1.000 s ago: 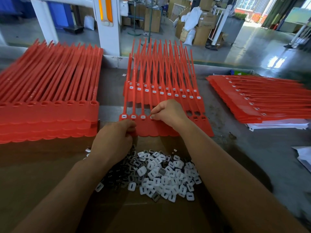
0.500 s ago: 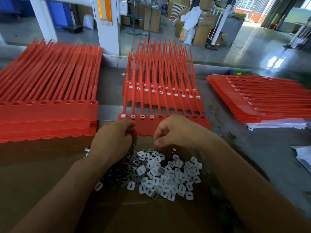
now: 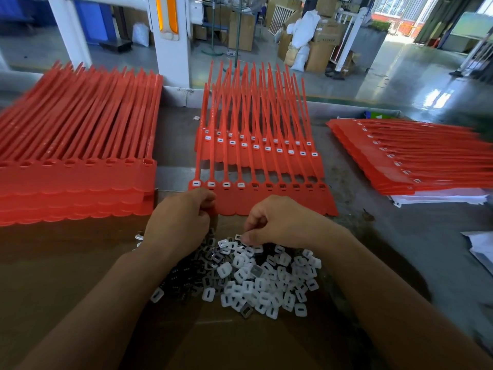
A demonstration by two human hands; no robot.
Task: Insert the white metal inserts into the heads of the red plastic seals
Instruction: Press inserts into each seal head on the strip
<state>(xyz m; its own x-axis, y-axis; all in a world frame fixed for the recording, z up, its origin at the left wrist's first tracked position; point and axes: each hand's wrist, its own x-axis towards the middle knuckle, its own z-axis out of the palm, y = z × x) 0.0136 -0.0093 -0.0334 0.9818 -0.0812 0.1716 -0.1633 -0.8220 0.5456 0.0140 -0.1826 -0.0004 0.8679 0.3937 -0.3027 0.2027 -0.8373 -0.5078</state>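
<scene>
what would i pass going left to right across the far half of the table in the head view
stack of red seals with empty heads → middle seal strips, front row partly fitted → stack of fitted red seals

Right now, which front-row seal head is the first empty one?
The fifth head from the left: the four left of it hold white inserts; it shows a dark, open socket.

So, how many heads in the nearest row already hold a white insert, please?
4 inserts, in the first, second, third and fourth heads from the left; the other six look empty.
</scene>
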